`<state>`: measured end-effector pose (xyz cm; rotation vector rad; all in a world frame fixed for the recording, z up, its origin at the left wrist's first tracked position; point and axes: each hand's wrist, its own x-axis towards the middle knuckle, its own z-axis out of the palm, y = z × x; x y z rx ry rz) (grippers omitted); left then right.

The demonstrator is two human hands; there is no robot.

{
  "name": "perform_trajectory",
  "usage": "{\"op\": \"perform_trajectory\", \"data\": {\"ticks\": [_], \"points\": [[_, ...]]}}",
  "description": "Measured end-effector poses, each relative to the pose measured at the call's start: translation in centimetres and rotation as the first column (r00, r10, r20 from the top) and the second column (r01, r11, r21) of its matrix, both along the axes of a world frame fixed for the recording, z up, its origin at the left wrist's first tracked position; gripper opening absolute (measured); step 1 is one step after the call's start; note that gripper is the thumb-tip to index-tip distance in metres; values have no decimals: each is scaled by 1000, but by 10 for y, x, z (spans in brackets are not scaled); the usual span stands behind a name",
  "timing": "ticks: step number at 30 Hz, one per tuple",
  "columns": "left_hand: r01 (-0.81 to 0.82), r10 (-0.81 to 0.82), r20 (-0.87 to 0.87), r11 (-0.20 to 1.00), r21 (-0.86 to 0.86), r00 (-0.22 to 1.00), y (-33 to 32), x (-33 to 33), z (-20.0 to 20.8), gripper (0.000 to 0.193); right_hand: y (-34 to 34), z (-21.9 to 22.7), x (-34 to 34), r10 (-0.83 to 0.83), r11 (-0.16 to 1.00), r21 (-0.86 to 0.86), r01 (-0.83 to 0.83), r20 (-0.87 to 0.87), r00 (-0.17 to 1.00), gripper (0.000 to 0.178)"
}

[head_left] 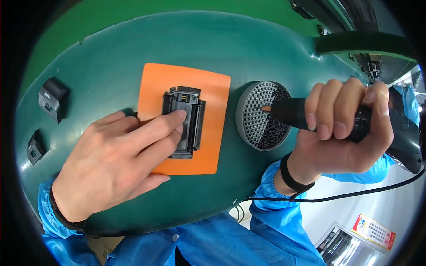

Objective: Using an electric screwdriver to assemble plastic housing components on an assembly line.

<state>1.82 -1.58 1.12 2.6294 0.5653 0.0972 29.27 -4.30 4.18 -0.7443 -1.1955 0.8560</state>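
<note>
Under the fingers of my left hand (108, 155) lies a black plastic housing (197, 126), with small gold contacts showing near its far end. It sits on an orange mat (215, 93). The index and middle fingers are stretched out over the housing and touch it; the thumb is extended near the mat's front edge. My right hand (339, 124) is wrapped round a black electric screwdriver (290, 114), held roughly level. Its copper-coloured tip is over a round grey screw tray (242, 126) full of small holes. Dark screws (276, 128) are heaped along the tray's right side.
Two small black plastic parts, one larger (49, 99) and one smaller (35, 148), stand at the left of the green table (186, 40). A black cable (346, 195) runs beneath my right forearm. At the far right is a dark curved bar (364, 43).
</note>
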Motion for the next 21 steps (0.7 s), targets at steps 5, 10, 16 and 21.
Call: {"op": "perform_trajectory", "data": {"ticks": [5,10,16,21], "points": [[-13,13,-10,1000,-9,1000,2,0,0,60,7,-11,-1,30,1000,9,-30,8,1000,22],[-13,13,-5,1000,12,1000,4,-1,2,61,12,-16,-2,26,1000,13,-27,39,999,22],[-20,20,7,1000,-14,1000,2,-7,4,63,11,-19,-17,-104,994,-19,105,29,994,19],[-61,62,35,998,-32,997,0,-12,-1,65,-6,7,-3,-13,1000,13,16,-167,986,17]]}}
